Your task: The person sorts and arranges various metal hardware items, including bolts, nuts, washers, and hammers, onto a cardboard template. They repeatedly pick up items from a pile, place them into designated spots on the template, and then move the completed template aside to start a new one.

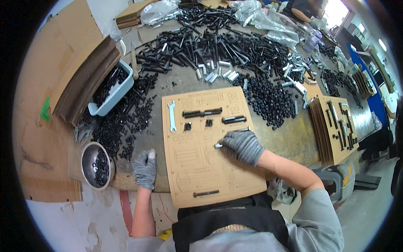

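A brown cardboard sheet (189, 164) printed with part outlines lies before me, its near edge over the table's edge. My right hand (243, 147), in a grey knit glove, is above its right half, fingertips pinched on a small silver metal piece (218, 145). On the sheet lie a silver open-ended wrench (172, 115), dark bolts (202, 112), two small groups of black screws (209, 122), a thick dark bolt (234, 119) and a single bolt (206, 193) near the bottom. My gloved left hand (145, 169) rests curled at the table edge, left of the sheet; its palm side is hidden.
Black parts heap (210, 46) across the far table, with silver cylinders (213, 77) and black nuts (268, 98) nearer. At left are a blue bin (113, 98), a metal bowl (84, 164) and loose screws. Filled cardboard sheets (321, 126) stand right. Another person (300, 10) sits far right.
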`<state>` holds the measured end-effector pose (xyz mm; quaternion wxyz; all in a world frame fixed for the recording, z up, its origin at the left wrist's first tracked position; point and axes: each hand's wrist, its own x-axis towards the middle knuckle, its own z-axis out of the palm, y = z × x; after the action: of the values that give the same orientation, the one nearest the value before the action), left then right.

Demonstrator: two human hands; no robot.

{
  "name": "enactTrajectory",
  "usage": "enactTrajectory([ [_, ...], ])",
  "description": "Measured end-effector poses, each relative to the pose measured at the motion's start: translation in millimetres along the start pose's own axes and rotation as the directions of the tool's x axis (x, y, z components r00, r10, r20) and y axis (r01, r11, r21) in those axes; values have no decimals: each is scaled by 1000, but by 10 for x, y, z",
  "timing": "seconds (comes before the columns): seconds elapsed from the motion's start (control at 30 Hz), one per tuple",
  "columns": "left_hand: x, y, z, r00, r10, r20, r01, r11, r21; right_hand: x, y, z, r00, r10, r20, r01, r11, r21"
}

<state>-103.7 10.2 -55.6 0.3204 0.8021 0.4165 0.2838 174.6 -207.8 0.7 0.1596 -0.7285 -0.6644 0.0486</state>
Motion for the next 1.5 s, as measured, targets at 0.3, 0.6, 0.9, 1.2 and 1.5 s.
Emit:
enactTrajectory([
  [0.3,415,121,162,1000,11,-26,-12,999,-48,1535,1064,-446,939,191,-287,-201,980,-6],
  [0.6,507,86,244,999,37,-39,-37,999,12,2888,1657,0,797,585,-151,-603,788,-124],
  [0.9,466,132,183,994,55,-96,-53,998,16,3149,1391,151,900,431,-62,-435,895,-96],
  [1.2,474,96,209,994,-4,-110,-8,994,-109,3248,1374,-61,812,568,134,-578,815,41],
  [1.5,491,-28,213,998,-28,-56,13,967,-254,1660,962,-626,826,484,290,-533,502,681],
])
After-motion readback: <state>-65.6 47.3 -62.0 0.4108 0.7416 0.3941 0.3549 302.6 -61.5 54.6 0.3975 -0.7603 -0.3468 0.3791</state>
